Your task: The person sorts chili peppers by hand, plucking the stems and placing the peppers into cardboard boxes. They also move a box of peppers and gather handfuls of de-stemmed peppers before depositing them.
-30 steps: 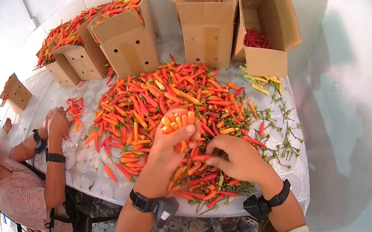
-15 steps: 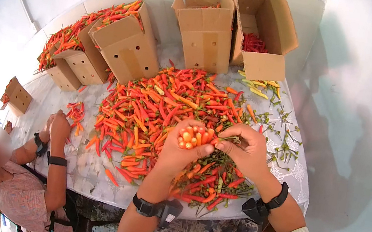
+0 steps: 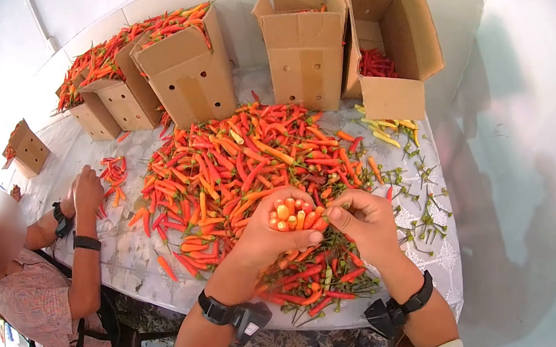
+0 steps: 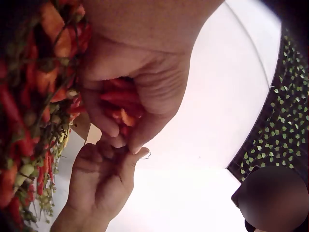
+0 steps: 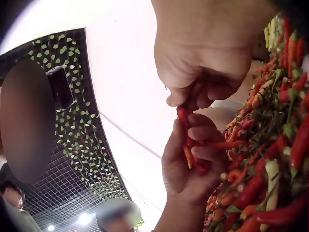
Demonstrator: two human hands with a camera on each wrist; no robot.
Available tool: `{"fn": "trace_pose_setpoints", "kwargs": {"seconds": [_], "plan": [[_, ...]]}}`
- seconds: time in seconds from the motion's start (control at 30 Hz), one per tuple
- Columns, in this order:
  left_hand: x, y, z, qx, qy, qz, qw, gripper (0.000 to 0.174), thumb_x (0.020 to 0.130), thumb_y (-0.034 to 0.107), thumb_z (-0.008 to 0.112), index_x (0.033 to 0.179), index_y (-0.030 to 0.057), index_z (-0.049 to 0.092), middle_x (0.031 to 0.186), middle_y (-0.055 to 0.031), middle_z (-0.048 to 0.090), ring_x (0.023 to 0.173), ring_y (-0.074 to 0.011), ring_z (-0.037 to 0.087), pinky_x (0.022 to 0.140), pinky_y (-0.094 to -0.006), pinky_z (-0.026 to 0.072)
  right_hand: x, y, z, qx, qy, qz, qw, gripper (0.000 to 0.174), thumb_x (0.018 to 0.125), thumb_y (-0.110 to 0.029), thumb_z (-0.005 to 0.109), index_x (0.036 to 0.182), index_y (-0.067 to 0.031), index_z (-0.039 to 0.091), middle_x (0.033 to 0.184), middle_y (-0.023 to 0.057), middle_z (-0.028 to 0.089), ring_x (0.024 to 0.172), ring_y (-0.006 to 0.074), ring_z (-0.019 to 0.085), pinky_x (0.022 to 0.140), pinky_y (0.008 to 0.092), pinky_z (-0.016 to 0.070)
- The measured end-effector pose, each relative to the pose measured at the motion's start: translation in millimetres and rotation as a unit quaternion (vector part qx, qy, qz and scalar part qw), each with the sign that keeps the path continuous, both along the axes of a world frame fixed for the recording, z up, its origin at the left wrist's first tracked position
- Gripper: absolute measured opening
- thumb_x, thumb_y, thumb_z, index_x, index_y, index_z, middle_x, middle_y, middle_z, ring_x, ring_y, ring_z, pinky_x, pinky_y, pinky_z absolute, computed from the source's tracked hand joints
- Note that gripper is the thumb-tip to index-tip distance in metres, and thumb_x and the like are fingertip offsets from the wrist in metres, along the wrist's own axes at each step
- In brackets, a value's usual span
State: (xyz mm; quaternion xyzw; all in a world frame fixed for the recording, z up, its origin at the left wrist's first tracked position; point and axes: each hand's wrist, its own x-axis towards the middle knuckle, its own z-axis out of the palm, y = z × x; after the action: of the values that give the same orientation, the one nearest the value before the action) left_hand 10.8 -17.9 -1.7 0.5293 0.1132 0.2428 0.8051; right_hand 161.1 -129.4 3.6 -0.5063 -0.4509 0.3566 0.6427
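Note:
In my left hand (image 3: 275, 235) is a bunch of red and orange chilies (image 3: 296, 217), gripped in the curled fingers with their blunt ends facing up. My right hand (image 3: 366, 225) meets the bunch from the right, thumb and forefinger pinched together at the end of a red chili (image 5: 182, 113). A thin chili stem (image 4: 148, 155) pokes out by the right thumb tip in the left wrist view. Both hands are held over a large heap of chilies (image 3: 219, 171) with green stems.
Cardboard boxes (image 3: 304, 60) of chilies line the back of the table (image 3: 143, 276). Picked-off green stems (image 3: 424, 220) and a few yellow chilies (image 3: 388, 129) lie at the right. Another person (image 3: 45, 289) sits at the left, hands near a small chili pile (image 3: 114, 175).
My right hand has come up from a red chili low over the heap to the bunch in my left hand. The left hand has turned slightly, keeping its hold.

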Motion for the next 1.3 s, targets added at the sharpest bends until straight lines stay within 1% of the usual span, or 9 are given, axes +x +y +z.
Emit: {"fn": "trace_pose_setpoints", "kwargs": {"seconds": [0.3, 0.6, 0.7, 0.8, 0.9, 0.97, 1.07, 1.27, 1.3], "plan": [[0, -1, -4, 0.003, -0.010, -0.019, 1.000, 0.041, 0.070, -0.005, 0.077, 0.100, 0.0036, 0.050, 0.082, -0.0057, 0.060, 0.061, -0.0095, 0.058, 0.049, -0.0212, 0.0488, -1, 3, -5, -0.028, 0.169, 0.044, 0.984, 0.028, 0.089, -0.028, 0.066, 0.075, -0.0045, 0.060, 0.069, -0.0031, 0.054, 0.062, 0.0052, 0.046, 0.057, 0.0224, 0.0364], [1, -5, 0, 0.006, -0.006, -0.019, 1.000, 0.044, 0.068, -0.006, 0.077, 0.101, 0.0041, 0.050, 0.082, -0.0062, 0.061, 0.062, -0.0108, 0.060, 0.049, -0.0220, 0.0490, -5, 7, -8, -0.116, 0.318, 0.040, 0.940, 0.023, 0.089, -0.029, 0.065, 0.082, -0.0082, 0.061, 0.072, -0.0025, 0.056, 0.060, 0.0077, 0.048, 0.056, 0.0225, 0.0374], [0, 0, -1, -0.004, -0.004, -0.010, 1.000, 0.044, 0.069, -0.006, 0.077, 0.103, 0.0044, 0.050, 0.085, -0.0064, 0.062, 0.068, -0.0115, 0.061, 0.052, -0.0231, 0.0494, -1, 7, -11, -0.072, 0.290, 0.034, 0.954, 0.020, 0.093, -0.026, 0.060, 0.084, -0.0086, 0.061, 0.069, -0.0022, 0.053, 0.058, 0.0073, 0.048, 0.051, 0.0224, 0.0367], [-5, 5, -5, -0.029, -0.024, 0.010, 0.999, 0.047, 0.069, -0.005, 0.077, 0.106, 0.0051, 0.050, 0.091, -0.0058, 0.062, 0.076, -0.0105, 0.061, 0.057, -0.0233, 0.0503, 2, 12, -7, -0.029, 0.304, -0.099, 0.947, 0.024, 0.093, -0.029, 0.059, 0.083, -0.0080, 0.059, 0.066, -0.0023, 0.052, 0.056, 0.0078, 0.046, 0.051, 0.0219, 0.0342], [-4, 8, -8, -0.081, -0.074, 0.034, 0.993, 0.055, 0.068, -0.008, 0.075, 0.112, 0.0074, 0.047, 0.090, -0.0070, 0.060, 0.072, -0.0128, 0.059, 0.054, -0.0240, 0.0475, 15, 13, -13, -0.004, 0.143, -0.208, 0.968, 0.013, 0.088, -0.016, 0.065, 0.096, -0.0066, 0.060, 0.078, -0.0022, 0.054, 0.069, 0.0074, 0.050, 0.060, 0.0223, 0.0414], [-5, 8, -2, -0.116, -0.096, 0.043, 0.988, 0.055, 0.067, -0.008, 0.074, 0.112, 0.0086, 0.047, 0.088, -0.0071, 0.059, 0.069, -0.0131, 0.058, 0.052, -0.0242, 0.0459, 19, 17, -24, 0.042, 0.042, -0.262, 0.963, 0.028, 0.080, -0.005, 0.070, 0.106, -0.0077, 0.061, 0.083, -0.0008, 0.055, 0.079, 0.0102, 0.054, 0.069, 0.0244, 0.0453], [-6, 10, 0, -0.159, -0.128, 0.054, 0.977, 0.053, 0.068, -0.009, 0.070, 0.112, 0.0107, 0.047, 0.087, -0.0050, 0.057, 0.069, -0.0120, 0.055, 0.052, -0.0230, 0.0446, 8, 13, -18, 0.018, -0.171, -0.289, 0.942, 0.032, 0.075, -0.008, 0.073, 0.105, -0.0093, 0.062, 0.085, 0.0029, 0.058, 0.083, 0.0161, 0.057, 0.071, 0.0280, 0.0463], [-12, 18, -6, -0.204, -0.194, 0.047, 0.958, 0.048, 0.074, -0.010, 0.063, 0.114, 0.0132, 0.049, 0.091, -0.0009, 0.050, 0.076, -0.0092, 0.051, 0.055, -0.0198, 0.0471, -13, 5, -15, 0.056, -0.421, -0.039, 0.904, 0.027, 0.071, -0.019, 0.079, 0.094, -0.0112, 0.068, 0.092, 0.0069, 0.059, 0.087, 0.0214, 0.058, 0.073, 0.0347, 0.0479], [-13, 20, -6, -0.206, -0.197, 0.044, 0.957, 0.047, 0.075, -0.010, 0.062, 0.114, 0.0134, 0.049, 0.091, -0.0008, 0.049, 0.077, -0.0092, 0.050, 0.055, -0.0199, 0.0473, -19, 4, -13, 0.016, -0.413, -0.005, 0.910, 0.027, 0.068, -0.024, 0.080, 0.091, -0.0137, 0.069, 0.092, 0.0089, 0.058, 0.090, 0.0272, 0.058, 0.075, 0.0383, 0.0484]]}}
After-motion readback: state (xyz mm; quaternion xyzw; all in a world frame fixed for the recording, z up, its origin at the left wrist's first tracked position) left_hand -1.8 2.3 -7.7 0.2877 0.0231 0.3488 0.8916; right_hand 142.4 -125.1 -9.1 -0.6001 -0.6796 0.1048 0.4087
